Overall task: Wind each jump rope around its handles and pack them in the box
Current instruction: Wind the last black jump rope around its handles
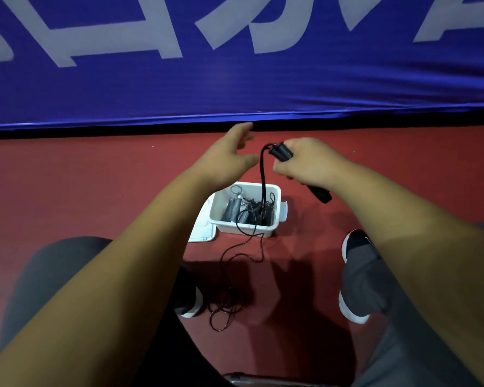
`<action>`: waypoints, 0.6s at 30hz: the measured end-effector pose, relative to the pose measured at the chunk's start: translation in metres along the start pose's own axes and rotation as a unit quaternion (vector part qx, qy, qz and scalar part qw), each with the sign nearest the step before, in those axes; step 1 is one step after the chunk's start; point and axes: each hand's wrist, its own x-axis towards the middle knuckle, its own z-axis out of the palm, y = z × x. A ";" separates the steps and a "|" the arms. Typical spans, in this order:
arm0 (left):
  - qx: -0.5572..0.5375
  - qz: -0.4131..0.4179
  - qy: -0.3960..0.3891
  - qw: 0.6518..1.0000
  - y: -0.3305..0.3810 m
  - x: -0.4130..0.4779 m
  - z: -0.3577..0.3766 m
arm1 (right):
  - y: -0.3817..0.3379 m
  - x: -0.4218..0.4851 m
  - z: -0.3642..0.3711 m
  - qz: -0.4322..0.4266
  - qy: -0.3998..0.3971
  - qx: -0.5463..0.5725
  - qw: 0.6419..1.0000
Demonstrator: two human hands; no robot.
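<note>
My right hand [308, 163] grips the black handles [282, 152] of a jump rope, whose lower ends [322, 194] stick out below my palm. The black cord [262, 174] drops from the handles' top, passes over the white box [275, 203] and trails in loose loops [227, 305] on the red floor between my feet. My left hand [227, 157] hovers just left of the cord, fingers relaxed and spread, holding nothing. Inside the box lie wound ropes and coiled metal springs [235, 208].
The box's white lid [203, 231] lies flat at its left side. A blue banner [235, 65] with white lettering runs across the back, close behind my hands. My knees and shoes [352, 241] flank the floor loops.
</note>
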 end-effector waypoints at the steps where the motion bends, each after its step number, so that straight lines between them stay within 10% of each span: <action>1: -0.019 0.004 -0.008 1.000 -0.001 0.002 0.002 | -0.001 0.000 0.002 -0.008 -0.007 -0.007 1.000; 7: 0.073 0.009 0.003 0.997 0.001 0.005 0.010 | -0.005 -0.002 0.007 -0.015 -0.025 -0.026 0.999; 18: -0.340 -0.148 0.086 0.925 0.024 0.010 0.015 | -0.010 -0.014 0.007 0.019 -0.076 0.033 0.996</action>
